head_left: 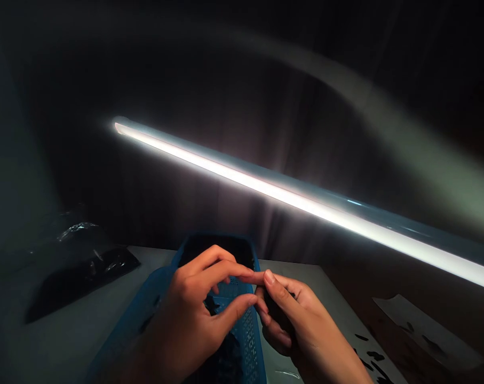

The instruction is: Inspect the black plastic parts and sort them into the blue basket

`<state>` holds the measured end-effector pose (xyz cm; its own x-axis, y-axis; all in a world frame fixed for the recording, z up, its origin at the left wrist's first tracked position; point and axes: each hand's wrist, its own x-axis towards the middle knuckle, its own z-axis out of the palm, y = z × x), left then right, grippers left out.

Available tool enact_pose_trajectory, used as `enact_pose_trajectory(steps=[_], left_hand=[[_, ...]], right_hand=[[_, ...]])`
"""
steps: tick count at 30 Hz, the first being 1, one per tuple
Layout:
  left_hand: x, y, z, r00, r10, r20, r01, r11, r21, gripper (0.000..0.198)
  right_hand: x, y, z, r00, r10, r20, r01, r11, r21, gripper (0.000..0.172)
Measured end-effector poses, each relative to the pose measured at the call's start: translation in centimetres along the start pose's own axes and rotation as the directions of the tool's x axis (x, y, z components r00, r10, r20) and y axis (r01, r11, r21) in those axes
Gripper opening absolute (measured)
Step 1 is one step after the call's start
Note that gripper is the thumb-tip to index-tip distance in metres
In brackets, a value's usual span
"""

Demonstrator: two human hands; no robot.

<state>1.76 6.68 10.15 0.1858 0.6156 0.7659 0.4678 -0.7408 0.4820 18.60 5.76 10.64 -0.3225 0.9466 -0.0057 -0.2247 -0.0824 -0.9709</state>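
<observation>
My left hand (204,298) is over a blue plastic basket (250,341). Its thumb and index finger are apart, with their tips against the fingers of my right hand, and nothing shows between them. My right hand (293,309) is at the basket's right side, with its thumb pressed on the index finger and the other fingers curled in. Something dark shows in its palm, but whether that is an object or shadow is unclear. Small dark pieces (229,354) lie in the basket, partly hidden by my left hand.
A lit tube lamp (266,186) slants across above my hands. A dark item in clear plastic (81,277) lies on the white table (65,346) at left. Several dark strips (373,354) lie at the right edge, near a pale sheet (426,325). Dark curtain behind.
</observation>
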Motion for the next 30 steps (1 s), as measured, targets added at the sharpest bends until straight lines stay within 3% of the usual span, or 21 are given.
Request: enact_pose_trajectory(steps=[6,11,15,18,21,24,30], left_hand=[[-0.2,-0.2,0.5,0.986,0.165,0.019,-0.165,0.986,0.013,0.015],[0.0,-0.3,0.5,0.98,0.2,0.0,-0.198,0.972,-0.129,0.018],[0.0,-0.2,0.6,0.982,0.183,-0.041,-0.187,0.976,-0.113,0.015],[0.1,-0.4,0.4,0.982,0.144,-0.125,-0.147,0.989,-0.015,0.015],[0.2,-0.7,0.1,0.978,0.116,-0.172,-0.107,0.992,0.061,0.013],[0.2,-0.8,0.0,0.982,0.097,-0.16,-0.088,0.994,0.063,0.012],[0.0,-0.6,0.1,0.988,0.086,-0.128,-0.085,0.996,0.013,0.012]], right_hand=[[-0.3,0.2,-0.1,0.986,0.078,0.146,-0.066,0.994,-0.081,0.056],[-0.4,0.0,-0.3,0.963,0.11,0.245,-0.096,0.993,-0.07,0.058],[0.0,0.1,-0.5,0.957,0.082,0.278,-0.068,0.996,-0.062,0.055],[0.2,0.2,-0.5,0.995,-0.015,0.095,0.027,0.991,-0.128,0.044],[0.0,0.2,-0.3,0.981,-0.169,-0.092,0.144,0.963,-0.228,0.036],[-0.2,0.4,-0.1,0.937,-0.327,-0.123,0.265,0.896,-0.357,0.032],[0.0,1.1,0.0,0.803,-0.594,-0.043,0.458,0.662,-0.593,0.014]])
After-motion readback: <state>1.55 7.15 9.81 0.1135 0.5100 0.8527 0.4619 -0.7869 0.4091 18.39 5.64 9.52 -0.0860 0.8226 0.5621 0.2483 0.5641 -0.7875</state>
